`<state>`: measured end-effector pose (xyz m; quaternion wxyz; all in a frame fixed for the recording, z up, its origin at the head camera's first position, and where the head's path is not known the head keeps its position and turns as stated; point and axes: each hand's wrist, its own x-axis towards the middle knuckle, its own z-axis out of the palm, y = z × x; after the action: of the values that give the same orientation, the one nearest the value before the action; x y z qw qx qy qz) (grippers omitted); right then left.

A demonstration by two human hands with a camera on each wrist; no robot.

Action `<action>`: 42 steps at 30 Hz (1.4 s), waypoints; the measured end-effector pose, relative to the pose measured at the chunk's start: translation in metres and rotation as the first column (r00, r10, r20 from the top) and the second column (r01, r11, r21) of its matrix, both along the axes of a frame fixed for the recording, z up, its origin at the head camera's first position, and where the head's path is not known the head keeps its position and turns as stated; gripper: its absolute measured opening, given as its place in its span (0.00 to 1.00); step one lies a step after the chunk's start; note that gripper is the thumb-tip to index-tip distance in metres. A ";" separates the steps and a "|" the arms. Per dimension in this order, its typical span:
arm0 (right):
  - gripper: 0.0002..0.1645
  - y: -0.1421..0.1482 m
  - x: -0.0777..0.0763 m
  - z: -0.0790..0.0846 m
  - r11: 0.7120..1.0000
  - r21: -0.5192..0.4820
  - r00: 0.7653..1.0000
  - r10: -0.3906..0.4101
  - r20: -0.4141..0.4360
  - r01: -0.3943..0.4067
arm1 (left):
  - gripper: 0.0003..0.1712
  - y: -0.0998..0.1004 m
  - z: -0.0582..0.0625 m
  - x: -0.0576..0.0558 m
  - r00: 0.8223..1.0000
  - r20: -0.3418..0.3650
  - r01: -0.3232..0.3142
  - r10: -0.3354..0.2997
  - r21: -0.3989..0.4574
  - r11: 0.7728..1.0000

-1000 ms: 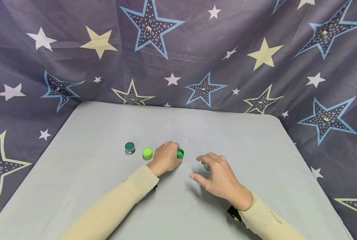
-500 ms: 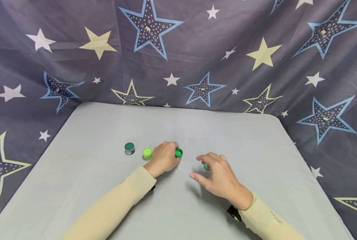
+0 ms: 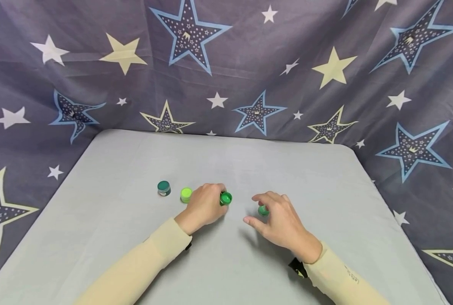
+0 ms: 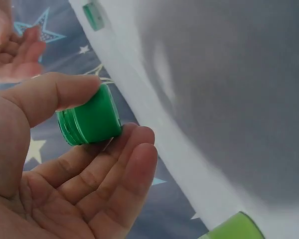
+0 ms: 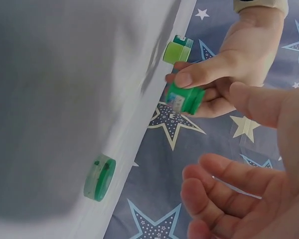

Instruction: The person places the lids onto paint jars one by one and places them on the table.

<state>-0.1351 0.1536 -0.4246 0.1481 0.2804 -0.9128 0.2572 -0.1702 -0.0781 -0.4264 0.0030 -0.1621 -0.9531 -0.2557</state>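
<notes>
My left hand (image 3: 205,204) pinches a small green paint jar (image 4: 97,117) between thumb and fingers. The jar has no lid on; its threaded neck shows in both wrist views, and its mouth tips toward me in the head view. A label shows on its side in the right wrist view. My right hand (image 3: 281,222) hovers with fingers loosely bent and thumb apart, holding nothing. Beside its fingers, on the table, lies a round lid (image 5: 100,178), clear with green in it, partly hidden by the hand in the head view.
Left of my left hand stand a lime-green jar (image 3: 186,195) and, farther left, a dark teal jar (image 3: 164,188), both on the pale cloth-covered table (image 3: 226,161). A dark star-patterned curtain (image 3: 226,63) hangs behind the table and at its sides.
My left hand has drawn slightly left and toward me with the green jar, which now tilts more, its mouth facing me. The right hand has hardly moved.
</notes>
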 end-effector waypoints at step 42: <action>0.23 0.015 -0.025 -0.015 0.949 0.303 0.983 -0.129 0.127 0.086 | 0.11 -0.017 0.010 0.045 0.997 -0.077 0.032 -0.027 0.063 0.997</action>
<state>-0.1603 0.1686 -0.4400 0.0515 0.2298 -0.9633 0.1286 -0.1255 -0.0954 -0.4163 0.0409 -0.1858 -0.9410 -0.2800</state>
